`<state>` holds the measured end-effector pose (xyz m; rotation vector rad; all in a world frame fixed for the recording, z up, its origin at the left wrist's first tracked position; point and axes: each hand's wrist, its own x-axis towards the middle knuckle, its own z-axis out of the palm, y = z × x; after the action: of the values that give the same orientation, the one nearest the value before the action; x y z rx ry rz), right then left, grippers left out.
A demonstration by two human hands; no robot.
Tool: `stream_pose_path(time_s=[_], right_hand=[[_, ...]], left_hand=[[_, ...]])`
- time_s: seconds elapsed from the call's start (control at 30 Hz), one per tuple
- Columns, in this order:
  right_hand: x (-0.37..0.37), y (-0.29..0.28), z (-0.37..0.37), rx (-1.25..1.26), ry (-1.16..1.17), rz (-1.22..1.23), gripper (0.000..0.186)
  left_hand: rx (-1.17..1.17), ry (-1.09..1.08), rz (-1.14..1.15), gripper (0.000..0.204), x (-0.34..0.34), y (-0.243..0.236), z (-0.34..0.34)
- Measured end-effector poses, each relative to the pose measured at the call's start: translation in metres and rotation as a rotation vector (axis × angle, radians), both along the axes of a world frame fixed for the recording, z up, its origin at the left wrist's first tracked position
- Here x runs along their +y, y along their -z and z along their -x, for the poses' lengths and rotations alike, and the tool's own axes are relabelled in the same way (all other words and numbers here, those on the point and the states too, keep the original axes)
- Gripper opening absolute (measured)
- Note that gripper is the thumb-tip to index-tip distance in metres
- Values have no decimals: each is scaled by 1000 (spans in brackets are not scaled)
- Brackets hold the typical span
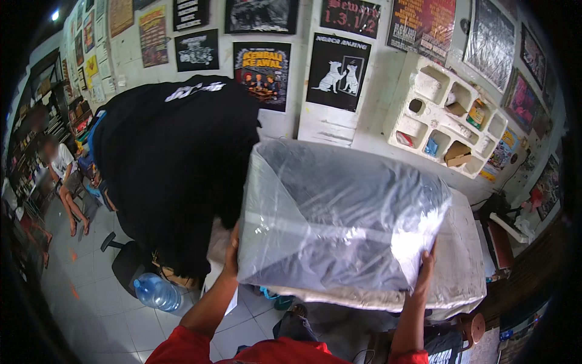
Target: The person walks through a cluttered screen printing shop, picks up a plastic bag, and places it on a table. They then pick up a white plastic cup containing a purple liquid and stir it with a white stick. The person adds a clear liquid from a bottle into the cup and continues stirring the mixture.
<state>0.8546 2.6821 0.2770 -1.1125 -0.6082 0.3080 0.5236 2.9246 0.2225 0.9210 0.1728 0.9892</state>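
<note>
A big clear plastic package [339,212] with dark, folded cloth-like contents fills the middle of the view. My left hand [233,250] grips its left end, and my right hand [427,267] holds the lower right corner. Most of the fingers on both hands are hidden behind or under the plastic. The package is above a table with a pale cover [464,255]; whether it touches the top I cannot tell. Just left of the package, a large heap of black cloth [176,145] with white print on top hangs down toward the floor.
A large blue water bottle [156,292] and a black chair [127,267] stand on the tiled floor at lower left. Right of the package, a white foam rack [448,115] holds small items. Posters [339,71] cover the wall. Another person [63,176] sits far left.
</note>
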Motion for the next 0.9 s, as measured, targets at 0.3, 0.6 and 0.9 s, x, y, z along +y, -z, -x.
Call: stream_pose_path(time_s=[0.3, 0.6, 0.9], right_hand=[[273, 7, -214, 9, -132, 51, 73], [448, 92, -307, -9, -295, 110, 74], [436, 112, -333, -149, -37, 364, 66]], left_hand=[[-19, -9, 237, 56, 248, -10, -203], [392, -137, 212, 52, 458, 112, -288], [675, -359, 153, 59, 455, 100, -309]])
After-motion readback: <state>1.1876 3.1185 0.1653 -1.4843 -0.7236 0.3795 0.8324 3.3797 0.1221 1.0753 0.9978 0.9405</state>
